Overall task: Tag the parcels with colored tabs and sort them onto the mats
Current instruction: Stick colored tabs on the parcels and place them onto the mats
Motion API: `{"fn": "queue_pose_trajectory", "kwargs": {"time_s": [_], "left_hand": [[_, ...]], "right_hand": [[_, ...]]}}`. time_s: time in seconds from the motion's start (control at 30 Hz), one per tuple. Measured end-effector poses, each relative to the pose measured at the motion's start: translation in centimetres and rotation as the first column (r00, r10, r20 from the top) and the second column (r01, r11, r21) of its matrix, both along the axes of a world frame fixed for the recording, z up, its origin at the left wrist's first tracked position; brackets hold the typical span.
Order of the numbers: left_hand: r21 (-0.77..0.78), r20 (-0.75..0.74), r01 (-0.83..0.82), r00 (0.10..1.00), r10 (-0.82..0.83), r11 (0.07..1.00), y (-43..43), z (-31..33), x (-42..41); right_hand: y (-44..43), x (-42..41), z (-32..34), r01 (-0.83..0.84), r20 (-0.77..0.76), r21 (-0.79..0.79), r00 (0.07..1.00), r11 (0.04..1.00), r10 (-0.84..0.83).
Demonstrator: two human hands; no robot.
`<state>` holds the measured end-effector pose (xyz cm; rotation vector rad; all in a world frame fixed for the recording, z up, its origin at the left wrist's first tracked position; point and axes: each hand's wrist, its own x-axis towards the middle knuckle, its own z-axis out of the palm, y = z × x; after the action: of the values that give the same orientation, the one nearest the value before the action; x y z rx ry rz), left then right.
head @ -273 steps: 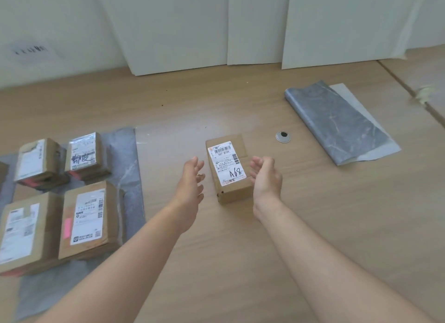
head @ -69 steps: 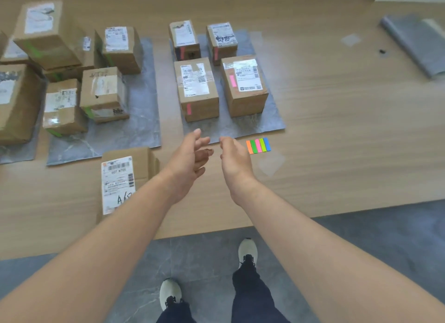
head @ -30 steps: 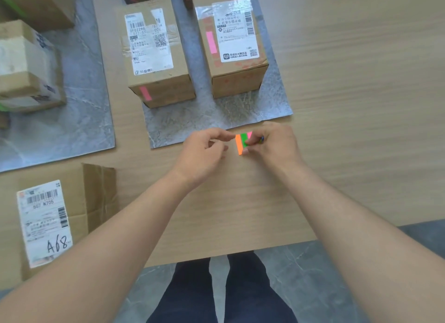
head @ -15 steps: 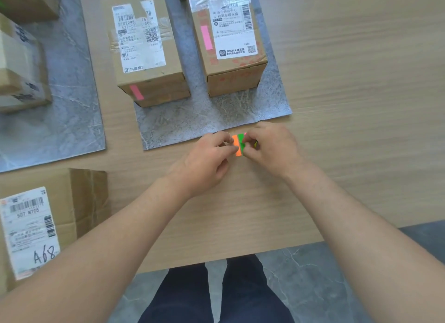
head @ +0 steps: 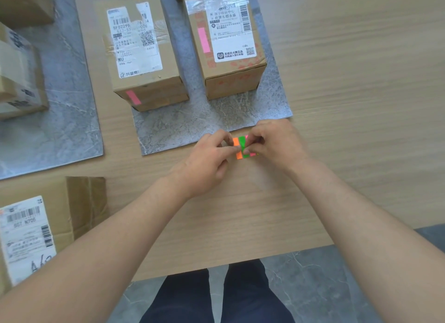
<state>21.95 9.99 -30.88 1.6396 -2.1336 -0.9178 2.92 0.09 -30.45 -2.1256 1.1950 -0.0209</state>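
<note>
A small pad of colored tabs, with orange, green and pink strips showing, sits just below the near edge of the middle grey mat. My left hand pinches its left side. My right hand pinches the green strip from the right and hides the pad's other strips. The cardboard parcel marked "A6…" lies on the wooden table at the lower left, untouched and off the mats. Two parcels with pink tabs stand on the middle mat.
Another grey mat at the left carries more parcels. The table's front edge runs across the lower part of the view, with my legs and a grey tiled floor below it. Bare wood lies to the right.
The view has moved a little closer and shifted. My right fingers now pinch the green strip and my left fingers press on the orange one. The pad stays in place.
</note>
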Motion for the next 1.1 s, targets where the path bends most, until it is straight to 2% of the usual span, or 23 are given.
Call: {"fn": "queue_pose_trajectory", "kwargs": {"time_s": [0.37,0.73,0.93,1.1], "left_hand": [[-0.012,-0.1,-0.017,0.995,0.016,1.0,-0.4,-0.2,0.3],[-0.018,-0.114,-0.109,0.988,0.106,0.994,-0.5,-0.4,-0.4],[-0.031,-0.015,-0.086,0.996,0.085,0.996,-0.6,-0.4,-0.5],[-0.065,0.111,-0.07,0.991,0.077,0.995,-0.1,0.4,-1.2]], "right_hand": [[-0.5,-0.4,-0.3,-0.022,0.094,0.056,0.995,0.998,0.016],[-0.5,-0.9,-0.8,-0.036,0.147,0.04,0.989,0.999,0.03],[-0.4,-1.8,-1.0,0.002,0.235,0.108,0.972,0.994,-0.028],[-0.2,-1.9,-0.4,0.056,0.223,0.09,0.972,0.994,-0.075]]}}
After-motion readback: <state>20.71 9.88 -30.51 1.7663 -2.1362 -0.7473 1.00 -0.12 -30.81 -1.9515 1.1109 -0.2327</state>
